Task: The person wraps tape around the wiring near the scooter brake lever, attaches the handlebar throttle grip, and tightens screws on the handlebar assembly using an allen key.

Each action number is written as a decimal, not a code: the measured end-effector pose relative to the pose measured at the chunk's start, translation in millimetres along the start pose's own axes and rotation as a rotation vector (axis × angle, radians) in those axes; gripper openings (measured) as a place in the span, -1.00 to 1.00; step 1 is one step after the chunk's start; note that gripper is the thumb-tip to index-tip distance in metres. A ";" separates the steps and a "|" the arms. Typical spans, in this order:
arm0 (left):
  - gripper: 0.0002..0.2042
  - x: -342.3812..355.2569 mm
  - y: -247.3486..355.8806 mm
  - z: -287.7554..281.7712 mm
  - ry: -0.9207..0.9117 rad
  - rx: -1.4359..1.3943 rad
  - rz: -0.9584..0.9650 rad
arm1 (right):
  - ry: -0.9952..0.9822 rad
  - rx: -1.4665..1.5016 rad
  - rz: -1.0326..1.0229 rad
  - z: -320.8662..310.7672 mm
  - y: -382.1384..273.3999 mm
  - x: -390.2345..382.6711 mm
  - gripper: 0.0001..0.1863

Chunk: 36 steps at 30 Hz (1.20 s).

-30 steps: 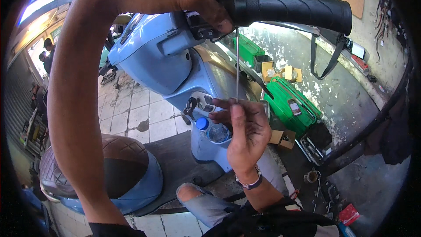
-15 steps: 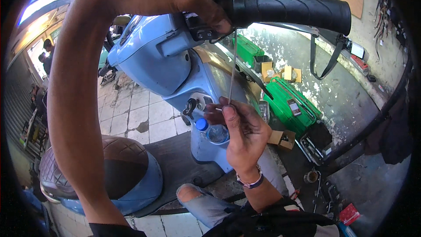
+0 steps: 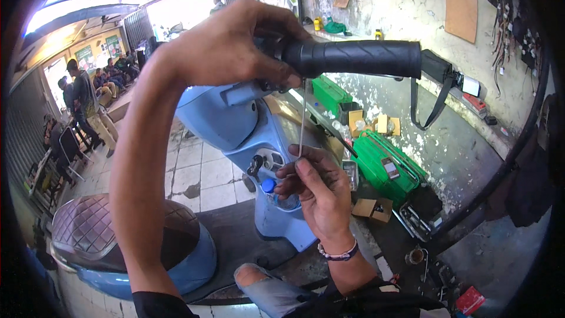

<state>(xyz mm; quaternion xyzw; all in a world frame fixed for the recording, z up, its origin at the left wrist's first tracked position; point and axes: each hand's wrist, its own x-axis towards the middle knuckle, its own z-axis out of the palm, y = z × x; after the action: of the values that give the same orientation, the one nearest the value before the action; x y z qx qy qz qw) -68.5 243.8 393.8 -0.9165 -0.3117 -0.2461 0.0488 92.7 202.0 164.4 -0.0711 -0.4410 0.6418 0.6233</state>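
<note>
The black rubber handlebar grip (image 3: 368, 59) of a pale blue scooter (image 3: 220, 115) runs across the upper middle. My left hand (image 3: 229, 47) reaches over from the left and is closed around the switch housing at the grip's inner end. Below it, my right hand (image 3: 323, 194), with a bracelet at the wrist, pinches the lower end of a thin metal rod (image 3: 303, 121) between thumb and forefinger. Its other fingers are partly spread. The rod stands nearly upright and its top meets the underside of the housing, where the exact contact is hidden.
Keys (image 3: 255, 165) hang by the scooter's front panel, beside a blue-capped bottle (image 3: 269, 186). The quilted seat (image 3: 88, 229) lies at lower left. To the right are green toolboxes (image 3: 382, 162), an open carton (image 3: 372, 209) and loose tools. Several people (image 3: 88, 100) are in the left background.
The view has tilted up, showing more of the room. My right hand's fingers have loosened and shifted around the rod's lower end; my left hand still grips the housing.
</note>
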 end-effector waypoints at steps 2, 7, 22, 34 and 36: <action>-0.49 -3.8 4.9 3.0 0.047 0.019 0.002 | -0.026 0.082 0.060 -2.6 -1.9 1.3 -0.69; -0.46 -8.7 13.4 11.0 0.072 0.009 -0.121 | -0.092 -0.038 0.117 -7.2 -1.7 -7.1 -0.83; -0.51 -26.4 -8.3 41.8 0.340 0.006 -0.041 | -0.106 -0.910 -0.414 -18.7 -189.0 57.1 -0.64; -0.54 -29.1 -8.1 40.3 0.339 -0.010 -0.019 | 0.077 -1.347 -0.325 14.2 -206.6 47.3 -0.69; -0.54 -28.6 -8.9 40.3 0.342 -0.006 -0.014 | -0.074 -1.323 -0.460 18.1 -203.3 45.8 -0.68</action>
<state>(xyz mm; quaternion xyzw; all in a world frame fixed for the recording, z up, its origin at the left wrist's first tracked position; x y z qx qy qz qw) -76.4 245.1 344.3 -0.8591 -0.3045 -0.3998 0.0967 221.3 199.1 329.4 -0.3185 -0.7639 0.0925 0.5535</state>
